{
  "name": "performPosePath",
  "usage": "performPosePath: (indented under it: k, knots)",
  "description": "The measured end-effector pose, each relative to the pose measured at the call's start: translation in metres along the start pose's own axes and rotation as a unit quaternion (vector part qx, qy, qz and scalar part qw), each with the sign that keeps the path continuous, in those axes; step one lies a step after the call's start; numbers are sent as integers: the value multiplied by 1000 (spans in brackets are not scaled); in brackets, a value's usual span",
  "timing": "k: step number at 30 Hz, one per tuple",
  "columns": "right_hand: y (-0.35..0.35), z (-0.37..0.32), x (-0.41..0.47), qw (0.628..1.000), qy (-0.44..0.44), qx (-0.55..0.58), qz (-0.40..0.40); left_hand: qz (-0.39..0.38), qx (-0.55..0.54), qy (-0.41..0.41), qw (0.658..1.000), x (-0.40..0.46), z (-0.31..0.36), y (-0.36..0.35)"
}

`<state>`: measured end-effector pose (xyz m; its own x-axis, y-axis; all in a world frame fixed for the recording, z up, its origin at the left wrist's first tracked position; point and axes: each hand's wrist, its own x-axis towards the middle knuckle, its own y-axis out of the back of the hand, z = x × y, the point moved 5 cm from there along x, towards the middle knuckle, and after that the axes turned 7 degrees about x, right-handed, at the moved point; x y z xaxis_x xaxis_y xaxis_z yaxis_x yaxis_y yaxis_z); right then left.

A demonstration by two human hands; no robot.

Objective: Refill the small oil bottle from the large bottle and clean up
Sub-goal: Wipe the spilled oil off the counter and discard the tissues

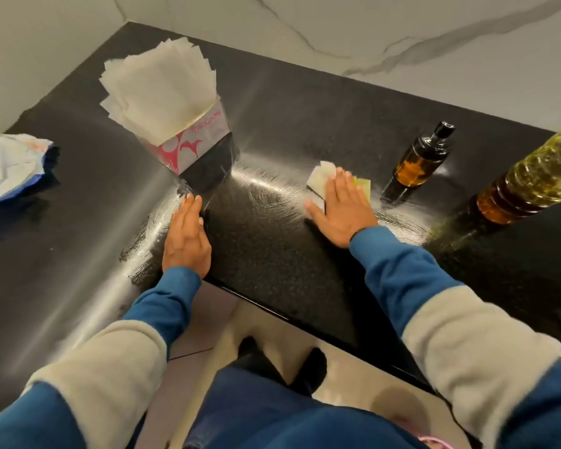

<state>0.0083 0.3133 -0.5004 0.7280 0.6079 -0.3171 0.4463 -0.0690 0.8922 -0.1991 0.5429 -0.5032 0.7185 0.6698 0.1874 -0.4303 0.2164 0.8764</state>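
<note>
Lying crumpled at far left, a wrapper shares the smeared black worktop with an "ORIGAMI" napkin box; left hand rests flat, right hand presses a folded napkin flat-fingered beside the small oil bottle and large bottle, under marble walls.

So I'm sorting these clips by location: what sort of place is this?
Most likely a home kitchen. A dark polished countertop runs into a corner of marble-look wall, with a small oil bottle, a large oil bottle and a napkin pack on it.
</note>
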Motion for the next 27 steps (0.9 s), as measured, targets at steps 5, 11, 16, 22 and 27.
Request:
performPosePath:
  k: [5, 11, 16, 22, 27]
  knots:
    - [-12, -47, 14, 1000, 18, 13, -1, 3, 8, 3, 1000, 1, -2, -1]
    - [-56, -106, -58, 980, 189, -14, -55, 10, 20, -15, 1000, 3, -2, -2]
    - [-50, -57, -101, 964, 244, -59, -84, 8, 23, -18, 1000, 1, -1, -1]
    - [-35, -30, -79, 995, 85, -26, -40, 26, 9, -14, 1000, -1, 4, 1]
    - [-63, -100, -90, 986, 153, 5, -64, 53, -54, 42, 996, -4, 9, 4]
